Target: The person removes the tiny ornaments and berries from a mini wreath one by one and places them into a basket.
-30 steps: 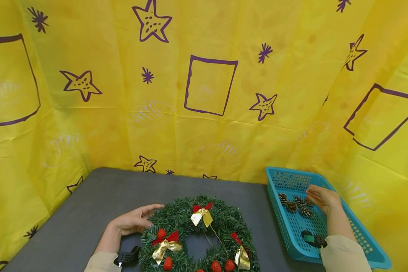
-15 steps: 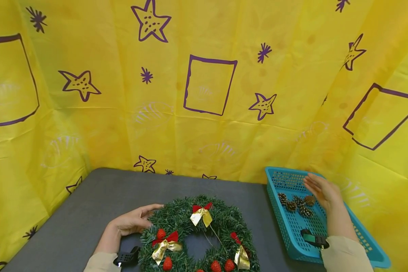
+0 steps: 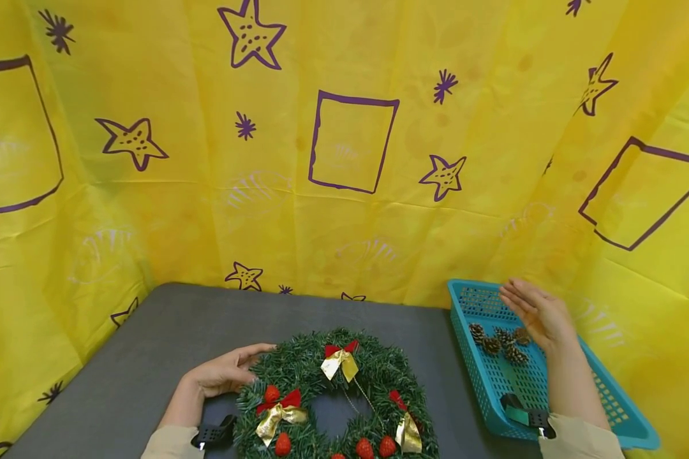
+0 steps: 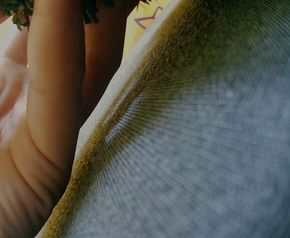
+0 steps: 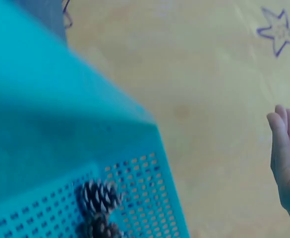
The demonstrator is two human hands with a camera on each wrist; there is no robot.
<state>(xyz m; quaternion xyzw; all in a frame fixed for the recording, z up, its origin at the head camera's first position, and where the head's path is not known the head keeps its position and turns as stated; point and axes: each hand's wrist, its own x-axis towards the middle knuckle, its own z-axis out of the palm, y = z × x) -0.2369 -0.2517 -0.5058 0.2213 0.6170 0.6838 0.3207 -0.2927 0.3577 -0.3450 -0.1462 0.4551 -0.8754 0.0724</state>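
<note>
A green tinsel wreath (image 3: 396, 363) with red-and-gold bows and red strawberry-like ornaments lies at the front middle of the table. My left hand (image 3: 224, 371) holds the wreath's upper left edge between thumb and fingers; its fingertips are partly hidden in the tinsel. In the left wrist view, the fingers (image 4: 55, 74) reach up to green tinsel at the top. Over the blue basket (image 3: 476, 389), my right hand (image 3: 540, 315) is raised with fingers extended and nothing in it. Several pine cones (image 3: 515, 355) lie in the basket below that hand.
The dark grey table (image 3: 207, 312) runs back to a yellow curtain (image 3: 350, 242) printed with purple stars and squares, which also closes in both sides. The basket stands at the table's right, its rim raised above the tabletop.
My right hand has lifted from near the pine cones, moving up and slightly left toward the basket's far end. The left hand and the wreath have stayed put.
</note>
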